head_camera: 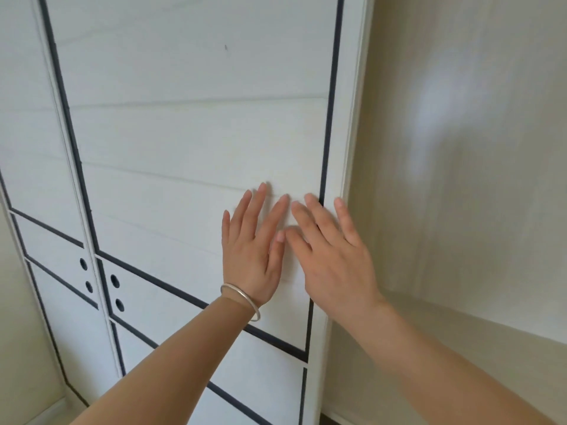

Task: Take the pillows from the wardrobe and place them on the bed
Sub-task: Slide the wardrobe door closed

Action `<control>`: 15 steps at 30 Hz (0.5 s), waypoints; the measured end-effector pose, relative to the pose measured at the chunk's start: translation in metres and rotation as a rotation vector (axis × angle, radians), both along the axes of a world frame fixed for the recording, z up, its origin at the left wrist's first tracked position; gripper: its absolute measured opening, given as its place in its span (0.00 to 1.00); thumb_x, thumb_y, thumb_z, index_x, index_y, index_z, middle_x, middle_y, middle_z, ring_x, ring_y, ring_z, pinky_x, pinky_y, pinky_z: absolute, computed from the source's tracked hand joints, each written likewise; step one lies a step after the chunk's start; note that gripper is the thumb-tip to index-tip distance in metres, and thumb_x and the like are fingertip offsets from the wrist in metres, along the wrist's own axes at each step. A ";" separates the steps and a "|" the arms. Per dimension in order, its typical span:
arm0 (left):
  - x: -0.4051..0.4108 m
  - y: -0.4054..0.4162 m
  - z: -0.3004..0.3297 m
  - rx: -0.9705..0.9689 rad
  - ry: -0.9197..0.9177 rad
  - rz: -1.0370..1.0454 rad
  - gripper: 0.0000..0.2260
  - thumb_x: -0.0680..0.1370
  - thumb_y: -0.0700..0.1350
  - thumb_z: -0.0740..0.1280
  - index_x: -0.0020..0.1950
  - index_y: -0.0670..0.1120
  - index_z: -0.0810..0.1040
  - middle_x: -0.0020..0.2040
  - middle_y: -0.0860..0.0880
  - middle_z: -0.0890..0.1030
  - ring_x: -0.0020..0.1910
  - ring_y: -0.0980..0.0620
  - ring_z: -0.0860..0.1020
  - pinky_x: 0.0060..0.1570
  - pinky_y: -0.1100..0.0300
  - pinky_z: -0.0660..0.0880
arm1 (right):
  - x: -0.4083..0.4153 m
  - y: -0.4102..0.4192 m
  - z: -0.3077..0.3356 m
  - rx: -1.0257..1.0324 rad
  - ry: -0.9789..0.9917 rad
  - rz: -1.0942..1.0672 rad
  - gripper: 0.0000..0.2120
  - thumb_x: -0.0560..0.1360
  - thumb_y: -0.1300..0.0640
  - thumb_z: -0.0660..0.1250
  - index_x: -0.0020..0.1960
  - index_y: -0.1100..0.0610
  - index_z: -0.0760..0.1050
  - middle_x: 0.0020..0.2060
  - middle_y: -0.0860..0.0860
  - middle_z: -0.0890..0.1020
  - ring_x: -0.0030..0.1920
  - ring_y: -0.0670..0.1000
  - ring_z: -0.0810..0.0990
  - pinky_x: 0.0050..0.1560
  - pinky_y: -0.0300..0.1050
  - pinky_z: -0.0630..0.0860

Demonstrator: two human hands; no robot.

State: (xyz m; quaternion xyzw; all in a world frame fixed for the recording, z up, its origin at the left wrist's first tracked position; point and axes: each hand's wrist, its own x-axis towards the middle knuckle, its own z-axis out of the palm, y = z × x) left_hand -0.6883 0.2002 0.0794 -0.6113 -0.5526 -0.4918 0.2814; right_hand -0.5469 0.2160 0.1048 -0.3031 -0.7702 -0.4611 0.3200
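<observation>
While the wardrobe door (pixel 196 142) stands shut, hiding whatever lies inside, the left hand (pixel 253 256) and right hand (pixel 333 256) press flat on it, fingers straight.

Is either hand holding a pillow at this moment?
No: the left hand and right hand both lie flat with straight fingers against the closed wardrobe door, with no pillow in view.
</observation>
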 end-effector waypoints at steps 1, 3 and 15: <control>0.006 0.001 0.001 0.011 0.017 -0.003 0.21 0.82 0.54 0.44 0.74 0.54 0.61 0.76 0.48 0.61 0.76 0.48 0.55 0.71 0.40 0.54 | 0.006 0.002 0.002 0.015 -0.017 -0.034 0.29 0.76 0.62 0.36 0.61 0.58 0.74 0.66 0.56 0.75 0.70 0.56 0.68 0.72 0.58 0.48; 0.014 0.003 0.003 0.024 0.047 -0.009 0.22 0.82 0.53 0.43 0.74 0.53 0.60 0.76 0.48 0.61 0.76 0.49 0.55 0.72 0.42 0.51 | 0.011 0.004 0.002 0.037 -0.051 -0.079 0.27 0.77 0.61 0.39 0.65 0.58 0.72 0.68 0.55 0.73 0.71 0.55 0.66 0.71 0.59 0.45; 0.060 0.016 -0.006 0.058 0.154 -0.053 0.25 0.81 0.54 0.43 0.75 0.42 0.56 0.76 0.46 0.57 0.76 0.46 0.53 0.72 0.38 0.51 | 0.055 -0.003 0.001 0.080 -0.046 -0.105 0.21 0.74 0.54 0.57 0.64 0.57 0.74 0.68 0.54 0.72 0.72 0.54 0.63 0.72 0.59 0.49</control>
